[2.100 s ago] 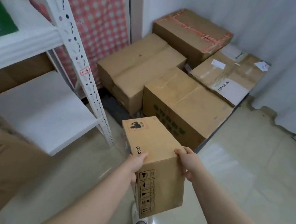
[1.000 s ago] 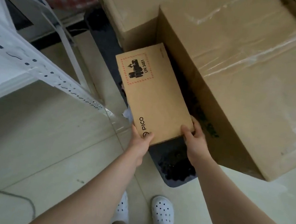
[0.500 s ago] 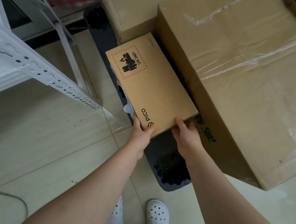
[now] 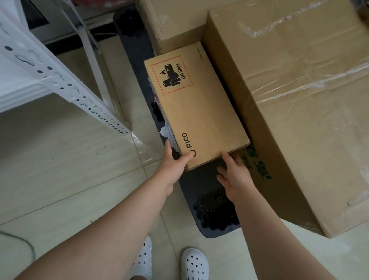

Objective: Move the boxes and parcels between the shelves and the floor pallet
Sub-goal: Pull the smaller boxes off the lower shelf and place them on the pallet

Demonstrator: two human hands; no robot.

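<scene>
At your far left stands the white shelf rack (image 4: pixel 44 75), on the tile floor (image 4: pixel 54 168). Your left hand (image 4: pixel 173 162) grips the near left corner of the small box (image 4: pixel 197 108), thumb on top by the PICO print and fingers curled down its left side. The small box lies over the dark pallet (image 4: pixel 212 218), its far end by 1 carton (image 4: pixel 174 6). Your right hand (image 4: pixel 235 178) is loose, with fingers spread and nearly straight and fingertips touching the small box's near end. The small box's right side sits against the large box (image 4: pixel 326 113).
</scene>
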